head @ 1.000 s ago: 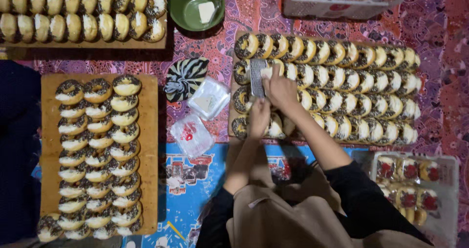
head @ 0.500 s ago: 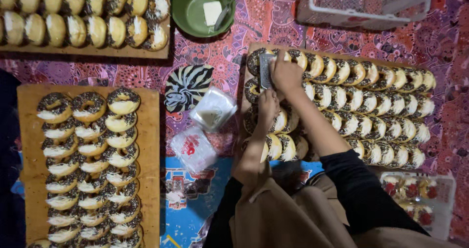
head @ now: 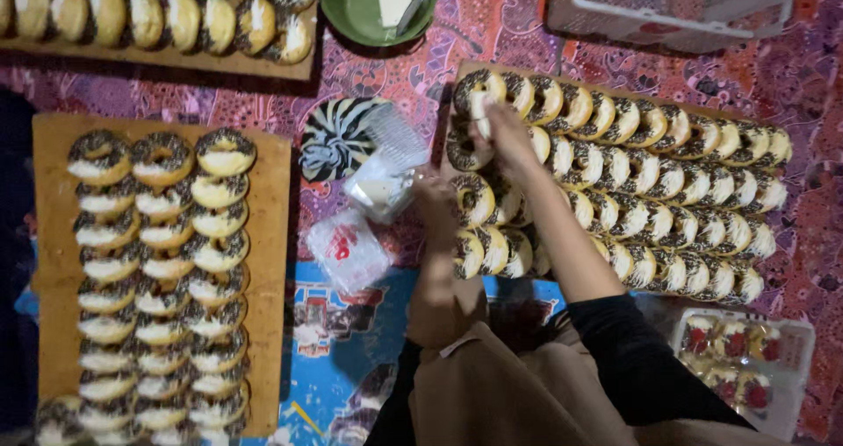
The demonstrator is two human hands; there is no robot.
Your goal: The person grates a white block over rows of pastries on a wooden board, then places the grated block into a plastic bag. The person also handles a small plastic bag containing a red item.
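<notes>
My right hand (head: 507,137) reaches over the far left corner of a wooden board (head: 606,88) packed with rows of chocolate-sprinkled donuts (head: 650,183). It pinches a pale flat spreader (head: 479,104) against the corner donut. My left hand (head: 436,202) hovers at the board's left edge, fingers curled and touching a clear plastic bag (head: 379,183) of white stuff. Whether it grips the bag is unclear. Both forearms come up from the bottom, the right one in a black sleeve.
A second board (head: 274,235) of donuts lies at left, a third (head: 176,60) along the top. Between them sit a green bowl (head: 356,20), a zebra-striped disc (head: 332,140) and a red-printed bag (head: 348,251). A clear box of red-topped treats (head: 746,349) is bottom right.
My left hand has left the donuts and moved left to the clear bag. The right hand stays at the corner donut with the spreader. The view has shifted closer.
</notes>
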